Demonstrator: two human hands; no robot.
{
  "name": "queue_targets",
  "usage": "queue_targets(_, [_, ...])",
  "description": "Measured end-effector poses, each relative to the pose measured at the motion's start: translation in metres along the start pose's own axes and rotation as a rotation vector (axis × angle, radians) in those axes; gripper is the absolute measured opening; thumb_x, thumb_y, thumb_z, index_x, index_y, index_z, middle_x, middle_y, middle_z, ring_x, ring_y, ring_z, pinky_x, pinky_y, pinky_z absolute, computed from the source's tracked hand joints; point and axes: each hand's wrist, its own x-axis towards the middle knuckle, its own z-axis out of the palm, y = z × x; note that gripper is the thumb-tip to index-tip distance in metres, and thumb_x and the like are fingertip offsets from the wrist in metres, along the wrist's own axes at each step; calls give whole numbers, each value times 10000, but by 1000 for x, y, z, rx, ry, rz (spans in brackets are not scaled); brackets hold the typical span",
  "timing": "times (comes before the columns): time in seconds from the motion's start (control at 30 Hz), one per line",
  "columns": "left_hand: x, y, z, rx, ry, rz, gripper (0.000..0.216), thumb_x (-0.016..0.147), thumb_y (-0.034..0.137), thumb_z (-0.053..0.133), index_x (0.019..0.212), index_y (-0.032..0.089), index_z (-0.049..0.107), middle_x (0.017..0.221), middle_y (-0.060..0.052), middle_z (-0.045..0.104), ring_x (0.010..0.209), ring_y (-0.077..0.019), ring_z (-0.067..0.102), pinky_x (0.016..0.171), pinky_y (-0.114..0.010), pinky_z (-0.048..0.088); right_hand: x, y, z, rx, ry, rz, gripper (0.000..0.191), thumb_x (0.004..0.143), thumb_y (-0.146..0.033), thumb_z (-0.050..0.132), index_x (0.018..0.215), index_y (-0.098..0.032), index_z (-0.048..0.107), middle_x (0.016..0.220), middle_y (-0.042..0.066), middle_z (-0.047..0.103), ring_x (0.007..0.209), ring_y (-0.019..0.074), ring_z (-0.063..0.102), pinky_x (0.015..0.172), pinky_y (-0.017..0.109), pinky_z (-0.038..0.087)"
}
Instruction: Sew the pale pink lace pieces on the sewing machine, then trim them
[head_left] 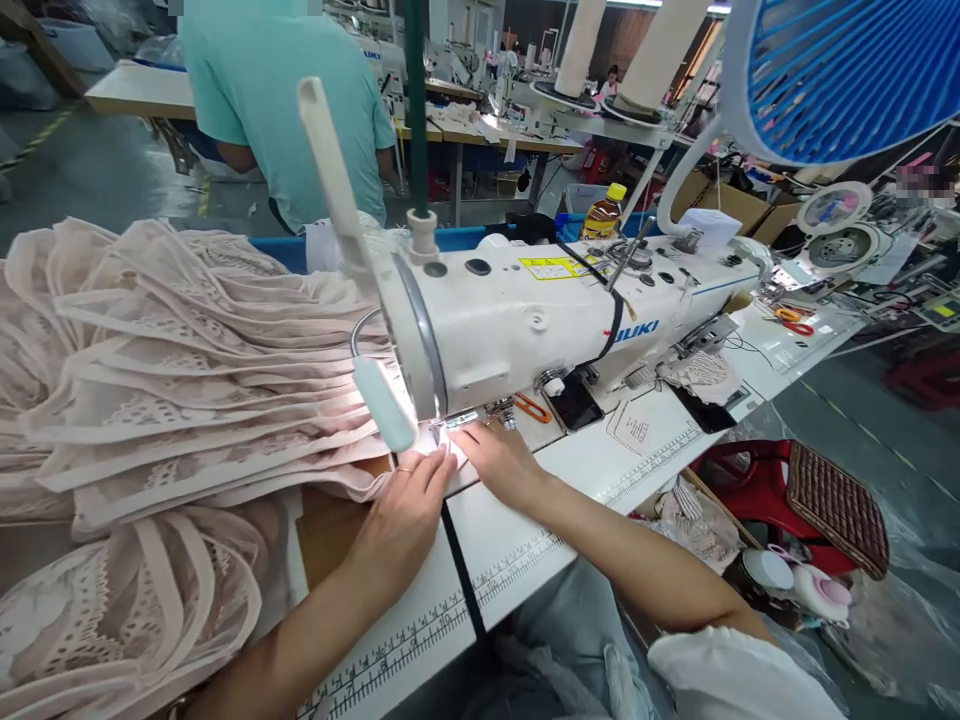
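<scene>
A white sewing machine [487, 320] stands in front of me, its needle area lit by a lamp with a pale green head [384, 405]. Under that end lies pale pink fabric [367, 483], running in from the left. My left hand [405, 510], a ring on one finger, presses its closed fingers on this fabric just before the needle. From the right, my right hand [501, 462] reaches in with its fingertips pinched at the fabric edge beside the presser foot. The exact grip of its fingertips is partly hidden.
A tall stack of pale pink lace pieces [187, 370] fills the left; more lace pieces [150, 610] lie nearer. Orange snips [532, 407] and a phone [574, 400] rest under the machine arm. A blue fan [855, 80] overhangs the right. A person in green [292, 100] sits beyond.
</scene>
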Motion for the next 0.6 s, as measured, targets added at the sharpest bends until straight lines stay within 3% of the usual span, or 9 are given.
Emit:
queue_targets(0.1, [3,5,-2,27,30,41,310,912,52,388,1137,40,601,1095,-116,680,977,-215,595,828,-312,538,0,0,-3,-30,-9,-29,307,981,-152,409,1208,-132,615,951,86,655,928,198,591,889,330,437])
queue_targets(0.23, [4,7,-1,99,77,89,349,895,8,342,1136,-5,594,1136,-152,678,1077,-232,616,900,-321,527,-1,1,-2,-60,-57,-26,351,973,-117,366,1219,-127,617,942,95,668,928,204,594,894,350,445])
queue_targets(0.43, [-1,6,6,144,-48,88,419,889,-1,313,1245,2,533,1263,-167,623,1198,-231,580,980,-327,501,-3,4,5,-54,-62,8,399,936,-77,371,1253,-155,602,1047,92,675,941,213,592,935,371,431])
queue_targets(0.6, [-1,4,7,131,-47,91,403,899,0,318,1239,-6,535,1248,-182,628,1183,-239,593,986,-347,510,-3,5,4,-24,-74,37,401,927,-67,393,1251,-166,606,1044,86,673,959,220,595,967,392,406])
